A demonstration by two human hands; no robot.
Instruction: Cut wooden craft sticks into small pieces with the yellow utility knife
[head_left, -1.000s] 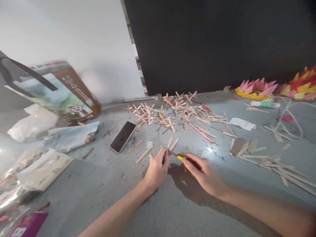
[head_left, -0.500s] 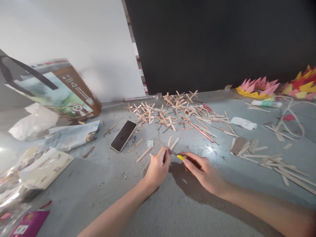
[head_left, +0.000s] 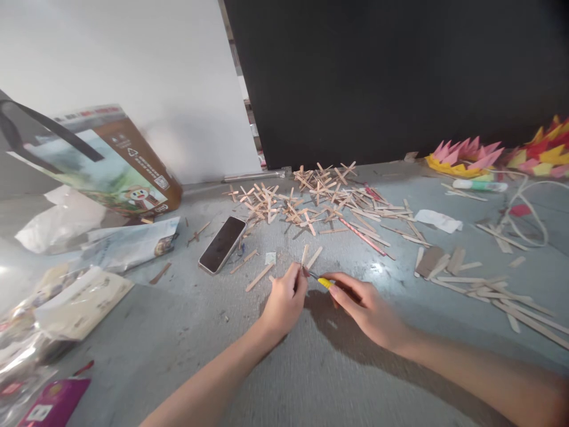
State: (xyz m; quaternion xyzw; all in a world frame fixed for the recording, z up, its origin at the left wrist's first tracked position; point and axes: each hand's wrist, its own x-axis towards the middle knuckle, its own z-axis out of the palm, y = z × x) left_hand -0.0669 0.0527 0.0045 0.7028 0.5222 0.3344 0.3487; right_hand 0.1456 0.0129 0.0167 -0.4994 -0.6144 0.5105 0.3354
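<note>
My left hand [head_left: 283, 302] is closed, pinching a thin wooden stick [head_left: 304, 256] that stands up from its fingertips. My right hand [head_left: 362, 307] is closed around a yellow-handled cutter [head_left: 323, 281], whose tip points at the stick beside my left fingers. Both hands rest low over the grey floor [head_left: 311, 367]. Loose sticks [head_left: 258, 277] lie just left of my left hand, and another stick [head_left: 315, 257] lies right behind it.
A pile of crossed wooden sticks [head_left: 306, 198] spreads behind the hands. A phone [head_left: 222, 244] lies left of them. Flat sticks [head_left: 484, 293] lie at right, paper flowers [head_left: 462, 157] and a cable [head_left: 528, 219] beyond. Bags, wrappers and a printed box [head_left: 111, 166] crowd the left.
</note>
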